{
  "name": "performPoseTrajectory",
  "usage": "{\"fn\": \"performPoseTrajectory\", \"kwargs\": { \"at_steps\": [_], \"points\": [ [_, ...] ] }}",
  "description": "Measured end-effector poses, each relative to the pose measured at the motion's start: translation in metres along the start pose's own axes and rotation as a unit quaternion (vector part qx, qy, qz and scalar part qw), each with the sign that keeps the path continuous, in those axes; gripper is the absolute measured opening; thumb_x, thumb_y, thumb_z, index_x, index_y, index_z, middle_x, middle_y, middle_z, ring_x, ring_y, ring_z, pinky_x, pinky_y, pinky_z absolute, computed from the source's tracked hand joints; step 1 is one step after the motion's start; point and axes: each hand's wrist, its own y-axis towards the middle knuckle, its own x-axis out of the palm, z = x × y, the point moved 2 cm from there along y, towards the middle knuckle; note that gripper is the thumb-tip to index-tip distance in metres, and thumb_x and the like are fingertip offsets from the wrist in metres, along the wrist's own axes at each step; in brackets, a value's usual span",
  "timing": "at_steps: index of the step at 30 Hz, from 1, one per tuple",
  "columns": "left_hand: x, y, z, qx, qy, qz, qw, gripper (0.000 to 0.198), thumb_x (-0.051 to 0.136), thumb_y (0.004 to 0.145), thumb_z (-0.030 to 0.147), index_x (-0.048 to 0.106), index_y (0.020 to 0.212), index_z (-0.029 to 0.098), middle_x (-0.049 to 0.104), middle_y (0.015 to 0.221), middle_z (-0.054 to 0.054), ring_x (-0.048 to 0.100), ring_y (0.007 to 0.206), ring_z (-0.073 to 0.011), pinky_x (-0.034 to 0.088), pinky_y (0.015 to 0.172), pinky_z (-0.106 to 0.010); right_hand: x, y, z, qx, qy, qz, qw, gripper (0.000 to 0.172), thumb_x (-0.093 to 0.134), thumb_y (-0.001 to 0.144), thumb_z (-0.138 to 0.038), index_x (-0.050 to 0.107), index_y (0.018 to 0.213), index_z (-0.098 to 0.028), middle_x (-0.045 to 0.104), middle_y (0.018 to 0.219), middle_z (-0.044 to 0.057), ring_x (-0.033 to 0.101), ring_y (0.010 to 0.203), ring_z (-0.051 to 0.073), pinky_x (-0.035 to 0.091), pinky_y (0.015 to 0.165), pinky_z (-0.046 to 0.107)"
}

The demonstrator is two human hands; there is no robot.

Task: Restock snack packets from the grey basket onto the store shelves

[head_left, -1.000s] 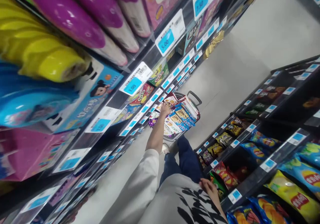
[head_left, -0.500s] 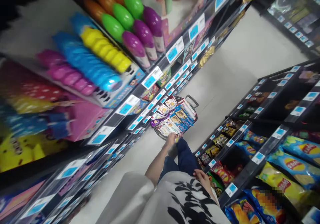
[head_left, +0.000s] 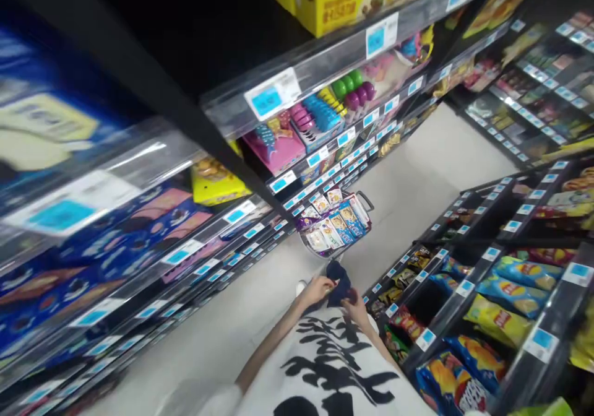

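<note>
My left hand (head_left: 319, 289) is held low in front of my body, above my dark trousers. Its fingertips are pressed together, and anything small between them is too blurred to name. To its right is my right hand (head_left: 355, 306), close to my waist, with its thumb and fingers apart and no held thing visible. Ahead of both hands, a dark-rimmed shopping basket (head_left: 318, 255) stands low by the left shelves. It is filled with packaged snacks, including blue packs (head_left: 351, 219), white packs (head_left: 317, 241) and a purple pack (head_left: 306, 220). Neither hand touches the basket.
Tall shelves with price tags (head_left: 273, 97) line the left side, holding colourful toy-like packs (head_left: 325, 112) and a yellow box (head_left: 348, 1). On the right, lower shelves carry chip bags (head_left: 499, 320). A pale floor aisle (head_left: 417, 162) runs between them toward more shelves (head_left: 524, 112).
My left hand has come away from the basket's near edge, back toward my body. My right hand has moved in beside it. The view has shifted, showing more of the left shelves.
</note>
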Motion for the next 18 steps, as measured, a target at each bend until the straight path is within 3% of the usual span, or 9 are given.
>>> {"fn": "performPoseTrajectory", "kwargs": {
  "at_steps": [2, 5, 9, 14, 18],
  "points": [
    [-0.013, -0.03, 0.01, 0.011, -0.018, 0.015, 1.0, 0.029, 0.056, 0.084, 0.013, 0.079, 0.1, 0.018, 0.076, 0.097, -0.007, 0.068, 0.089, -0.018, 0.05, 0.088, -0.027, 0.021, -0.012, -0.006, -0.017, 0.043, -0.038, 0.998, 0.083, 0.086, 0.041, -0.032, 0.061, 0.119, -0.02, 0.067, 0.125, 0.016, 0.07, 0.09, 0.026, 0.058, 0.083, 0.045],
    [-0.029, -0.078, 0.03, 0.025, -0.057, 0.051, 0.997, 0.03, 0.058, 0.082, 0.013, 0.08, 0.101, 0.018, 0.076, 0.09, -0.004, 0.065, 0.077, -0.015, 0.05, 0.079, -0.024, 0.053, -0.039, -0.018, -0.033, 0.133, -0.163, 0.977, 0.092, 0.092, 0.037, -0.026, 0.056, 0.122, -0.024, 0.067, 0.127, 0.013, 0.069, 0.102, 0.027, 0.058, 0.086, 0.043],
    [-0.046, -0.141, 0.051, 0.045, -0.11, 0.105, 0.987, 0.034, 0.058, 0.073, 0.007, 0.079, 0.099, 0.013, 0.076, 0.09, -0.006, 0.065, 0.077, -0.0148, 0.05, 0.074, -0.023, 0.082, -0.085, -0.026, -0.049, 0.176, -0.287, 0.94, 0.083, 0.095, 0.041, -0.023, 0.058, 0.115, -0.024, 0.072, 0.114, 0.008, 0.072, 0.096, 0.024, 0.057, 0.088, 0.039],
    [-0.072, -0.201, 0.056, 0.07, -0.066, 0.175, 0.98, 0.052, 0.051, 0.074, 0.0, 0.074, 0.118, 0.016, 0.074, 0.115, -0.009, 0.068, 0.092, -0.0168, 0.053, 0.077, -0.024, 0.088, -0.141, -0.031, -0.069, 0.11, -0.349, 0.928, 0.068, 0.095, 0.05, -0.037, 0.066, 0.108, -0.016, 0.076, 0.096, 0.008, 0.072, 0.085, 0.025, 0.056, 0.084, 0.039],
    [-0.084, -0.229, 0.053, 0.085, 0.054, 0.22, 0.97, 0.054, 0.048, 0.079, -0.001, 0.073, 0.121, 0.021, 0.075, 0.114, -0.007, 0.069, 0.095, -0.0174, 0.054, 0.083, -0.028, 0.086, -0.177, -0.051, -0.11, -0.009, -0.41, 0.906, 0.051, 0.092, 0.056, -0.042, 0.074, 0.092, -0.011, 0.075, 0.084, 0.007, 0.068, 0.074, 0.022, 0.054, 0.076, 0.034]
  ]
}}
